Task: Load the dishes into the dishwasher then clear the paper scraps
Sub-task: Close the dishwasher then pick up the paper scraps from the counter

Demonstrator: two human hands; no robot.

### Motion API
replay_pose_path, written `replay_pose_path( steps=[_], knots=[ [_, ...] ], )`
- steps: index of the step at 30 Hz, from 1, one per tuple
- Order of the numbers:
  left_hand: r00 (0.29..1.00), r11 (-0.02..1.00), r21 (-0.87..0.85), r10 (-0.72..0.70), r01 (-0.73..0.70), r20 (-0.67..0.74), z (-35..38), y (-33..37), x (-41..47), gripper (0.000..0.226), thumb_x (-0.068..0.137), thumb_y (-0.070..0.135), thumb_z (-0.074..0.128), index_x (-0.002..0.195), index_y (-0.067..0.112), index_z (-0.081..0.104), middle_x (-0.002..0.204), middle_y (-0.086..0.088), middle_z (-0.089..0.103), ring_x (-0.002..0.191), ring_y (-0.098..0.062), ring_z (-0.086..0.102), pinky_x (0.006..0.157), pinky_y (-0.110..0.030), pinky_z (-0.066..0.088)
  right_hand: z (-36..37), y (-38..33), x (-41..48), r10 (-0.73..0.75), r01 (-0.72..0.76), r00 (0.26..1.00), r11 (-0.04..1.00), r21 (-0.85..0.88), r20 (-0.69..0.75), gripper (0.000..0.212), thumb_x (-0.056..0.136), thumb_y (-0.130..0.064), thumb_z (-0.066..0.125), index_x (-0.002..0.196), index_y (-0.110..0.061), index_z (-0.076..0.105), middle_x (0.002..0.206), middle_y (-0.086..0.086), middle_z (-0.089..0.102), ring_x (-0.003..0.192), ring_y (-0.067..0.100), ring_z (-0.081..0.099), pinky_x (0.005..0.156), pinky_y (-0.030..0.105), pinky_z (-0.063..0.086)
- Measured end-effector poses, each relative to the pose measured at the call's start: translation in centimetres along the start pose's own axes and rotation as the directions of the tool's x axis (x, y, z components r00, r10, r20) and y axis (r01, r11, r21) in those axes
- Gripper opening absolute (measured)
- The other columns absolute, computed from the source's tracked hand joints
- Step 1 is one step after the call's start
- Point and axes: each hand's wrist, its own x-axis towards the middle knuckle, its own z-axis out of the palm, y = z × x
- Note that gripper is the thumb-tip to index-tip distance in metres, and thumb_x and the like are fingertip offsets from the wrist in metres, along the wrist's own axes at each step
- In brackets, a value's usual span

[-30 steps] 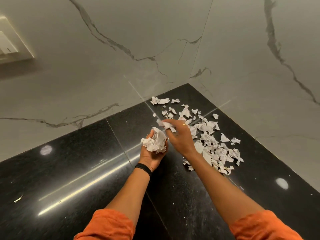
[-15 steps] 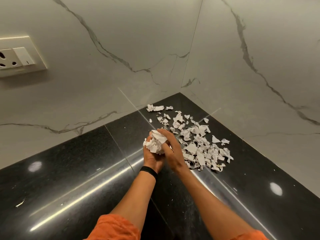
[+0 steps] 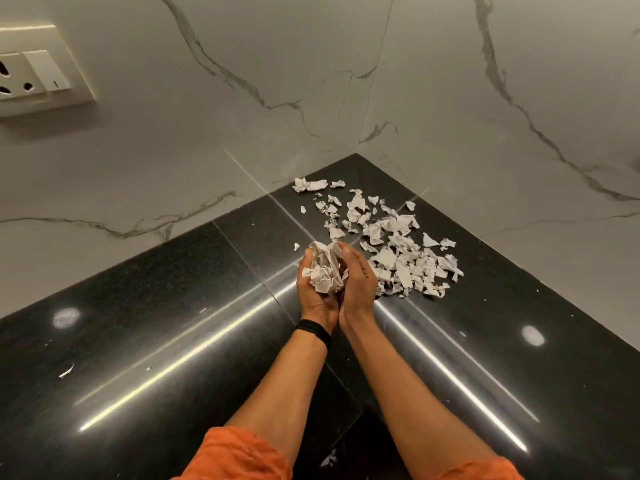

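Reaching forward from the 6 o'clock edge of the view, two bare forearms come out of rolled orange sleeves (image 3: pixel 235 455) and meet over the middle of the black polished bench (image 3: pixel 173 323). A black wristband (image 3: pixel 313 332) circles the left wrist. The left hand (image 3: pixel 313 296) is cupped palm-up, its fingers curled round the underside and 9 o'clock side of a paper wad (image 3: pixel 323 271), a crumpled white ball of gathered pieces. The right hand (image 3: pixel 358 285) stands on edge against the wad's 3 o'clock side, fingers curved over its top, so that the two hands are pressed together around the wad with the heels of the palms touching. I cannot tell whether the hands rest on the bench or are held just above it. Just beyond the right hand, from 1 to 3 o'clock of it, the loose paper scraps (image 3: pixel 398 258) lie flat on the bench in a dense heap, thinning into scattered bits toward 12 o'clock, where the farthest pieces lie close to the corner. One tiny scrap (image 3: pixel 296 246) sits apart at 11 o'clock of the wad, and a thin sliver (image 3: pixel 65 370) lies alone well off toward 8 o'clock of the view. Two marble walls (image 3: pixel 242 64) with grey veins meet behind the bench at 12 o'clock, and a cream socket plate (image 3: pixel 38 71) is fixed to the wall at 10 o'clock.
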Motion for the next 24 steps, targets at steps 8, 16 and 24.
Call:
replay_pose_path(
  steps=[8,16,24],
  knots=[
    [0.996,0.996,0.035,0.087,-0.087,-0.010,0.0,-2.5,-6.9,0.081,0.096,0.063,0.044,0.139,-0.005,0.051,0.116,-0.020,0.064,0.100,-0.029,0.067,0.089,-0.038,0.057,-4.3,-0.4,-5.3,0.050,-0.056,0.997,0.992,0.114,0.054,0.031,0.096,-0.023,0.061,0.116,-0.001,0.070,0.116,0.026,0.070,0.109,0.042,0.068,0.101,0.057,0.051],
    [0.965,0.980,0.032,0.200,-0.197,-0.172,-2.4,-10.3,-18.5,0.081,0.097,0.071,0.033,0.117,0.001,0.067,0.108,-0.020,0.071,0.094,-0.030,0.072,0.080,-0.037,0.061,-14.4,0.5,-13.8,0.164,-0.182,0.979,0.970,0.162,0.119,0.048,0.083,-0.034,0.072,0.118,-0.001,0.069,0.119,0.028,0.068,0.112,0.046,0.065,0.102,0.061,0.049],
    [0.931,0.992,0.011,0.124,-0.128,-0.344,-10.3,-17.5,-26.8,0.078,0.097,0.065,0.038,0.139,0.001,0.052,0.136,-0.023,0.056,0.127,-0.038,0.055,0.111,-0.046,0.043,-23.6,5.6,-22.0,0.370,-0.367,0.929,0.904,0.219,0.031,0.054,0.076,-0.037,0.080,0.118,-0.004,0.071,0.128,0.026,0.065,0.120,0.041,0.063,0.108,0.057,0.046]
  ],
)
